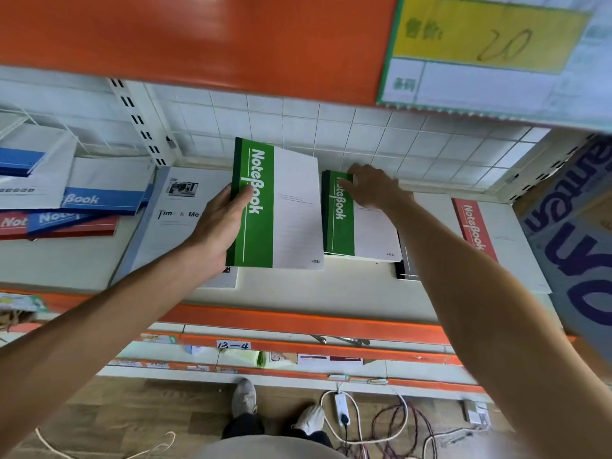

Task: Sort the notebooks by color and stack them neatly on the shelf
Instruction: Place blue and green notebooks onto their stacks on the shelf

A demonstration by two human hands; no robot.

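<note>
Our left hand [221,226] grips a green notebook [275,207] above the shelf [347,286]; our right hand [371,187], fingers flat, presses the green stack [357,226] just right.

**A shop shelf with orange edges**

The white shelf [347,289] has an orange front strip. Behind it stands a white wire grid wall [331,127]. Above hangs a yellow price sign [486,34]. The wooden floor [132,419] below carries a white power strip [341,404] and tangled cables [397,429].
</note>
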